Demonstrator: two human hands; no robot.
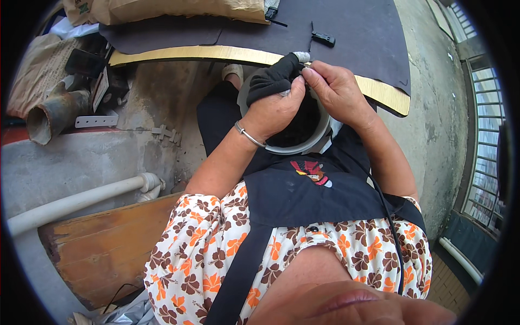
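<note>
Black cloth [269, 82] is held near the edge of a dark table [363, 32], above a bucket [309, 148] close against the lap, apparently for easy reach. The left hand [277, 112] bunches it, seemingly for steadiness; the right hand [340, 93] pinches near its tip, the exact grip too small to tell.
</note>
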